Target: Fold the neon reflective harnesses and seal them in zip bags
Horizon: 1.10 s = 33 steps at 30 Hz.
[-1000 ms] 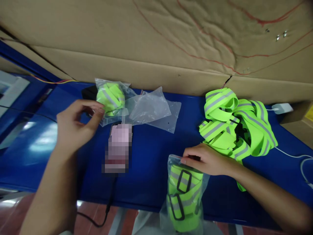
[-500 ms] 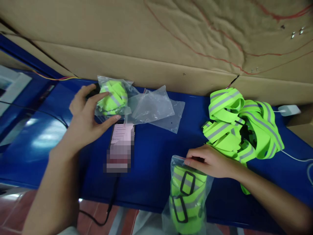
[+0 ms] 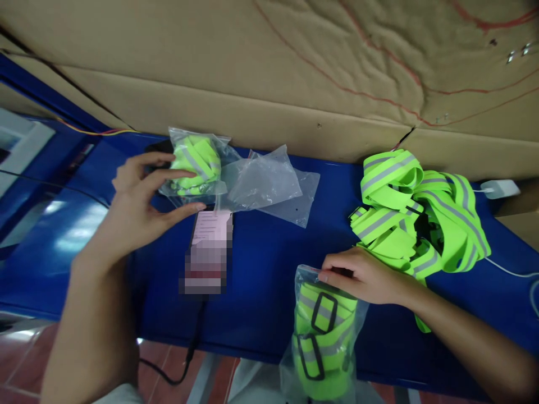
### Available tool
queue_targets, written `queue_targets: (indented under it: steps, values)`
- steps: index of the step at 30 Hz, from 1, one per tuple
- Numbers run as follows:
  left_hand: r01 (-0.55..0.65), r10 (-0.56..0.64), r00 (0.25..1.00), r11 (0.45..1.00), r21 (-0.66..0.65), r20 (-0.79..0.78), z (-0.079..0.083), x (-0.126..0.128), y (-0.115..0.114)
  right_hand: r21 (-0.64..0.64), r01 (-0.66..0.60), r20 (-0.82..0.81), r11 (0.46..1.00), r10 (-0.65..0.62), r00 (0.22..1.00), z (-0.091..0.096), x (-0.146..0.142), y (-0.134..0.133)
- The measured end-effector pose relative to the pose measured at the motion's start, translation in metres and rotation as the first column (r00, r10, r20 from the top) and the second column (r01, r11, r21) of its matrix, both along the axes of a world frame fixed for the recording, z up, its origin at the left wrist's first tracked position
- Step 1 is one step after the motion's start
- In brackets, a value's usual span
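Observation:
My right hand (image 3: 356,275) pinches the top edge of a clear zip bag (image 3: 300,280). Inside that bag is a folded neon-green reflective strap (image 3: 324,336) with grey stripes and black rectangular buckles; it hangs at the table's front edge. My left hand (image 3: 145,202) is at the far left, fingers spread, thumb apart from the forefinger. Its fingertips reach over the side of another clear bag (image 3: 219,143), which holds a rolled neon-green strap (image 3: 196,160). Whether they touch it I cannot tell. Loose neon-green straps (image 3: 450,219) lie piled beyond my right hand.
Flat, empty-looking plastic bags (image 3: 269,182) lie mid-table near the cardboard wall (image 3: 210,95). A phone (image 3: 210,230), partly blurred out, rests on the blue table (image 3: 256,286) with a cable (image 3: 196,331) running off the front edge. A white charger (image 3: 499,189) sits at the right.
My left hand has drawn slightly left, its fingers spread a little wider beside the bagged strap. My right hand and its bag stay nearly in place.

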State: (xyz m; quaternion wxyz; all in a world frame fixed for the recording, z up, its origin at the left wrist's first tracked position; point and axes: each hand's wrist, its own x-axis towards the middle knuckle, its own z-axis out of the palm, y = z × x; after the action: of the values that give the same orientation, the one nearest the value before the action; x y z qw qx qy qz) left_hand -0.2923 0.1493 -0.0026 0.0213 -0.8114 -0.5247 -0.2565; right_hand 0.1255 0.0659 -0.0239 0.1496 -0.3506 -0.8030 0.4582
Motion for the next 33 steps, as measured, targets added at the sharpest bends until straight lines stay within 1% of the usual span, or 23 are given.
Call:
queue_targets:
  steps: [3, 6, 8, 10, 13, 15, 25, 33]
  values:
    - [-0.004, -0.003, 0.998, 0.992, -0.128, -0.056, -0.002, -0.010, 0.000, -0.003, -0.003, 0.004, 1.000, 0.003, 1.000, 0.001, 0.000, 0.000]
    - [-0.022, 0.000, 0.997, 0.958, -0.287, -0.076, -0.008, -0.016, -0.001, -0.009, -0.008, 0.006, 1.000, 0.008, 1.000, 0.001, 0.000, 0.000]
    - [-0.041, 0.012, 0.996, 0.939, -0.342, -0.088, -0.012, -0.017, -0.001, -0.014, -0.007, 0.011, 1.000, 0.008, 1.000, 0.000, 0.000, 0.000]
    - [-0.048, 0.017, 0.995, 0.944, -0.326, -0.095, -0.015, -0.016, -0.001, -0.017, -0.006, 0.016, 1.000, 0.007, 1.000, -0.001, 0.000, 0.001]
    - [-0.033, 0.011, 0.995, 0.975, -0.222, -0.099, -0.015, -0.013, 0.000, -0.022, -0.009, 0.014, 1.000, 0.009, 1.000, -0.001, -0.001, 0.001]
    - [-0.024, 0.007, 0.995, 0.984, -0.177, -0.097, -0.015, -0.011, 0.001, -0.023, -0.006, 0.010, 1.000, 0.007, 1.000, -0.001, -0.001, 0.001]
    - [-0.012, 0.002, 0.997, 0.990, -0.142, -0.072, -0.016, -0.007, 0.003, -0.001, -0.006, -0.002, 1.000, 0.006, 1.000, 0.001, -0.001, 0.001]
    - [-0.016, 0.006, 0.998, 0.989, -0.147, -0.065, -0.015, -0.005, 0.004, -0.002, -0.005, 0.013, 1.000, 0.005, 1.000, 0.001, 0.000, 0.000]
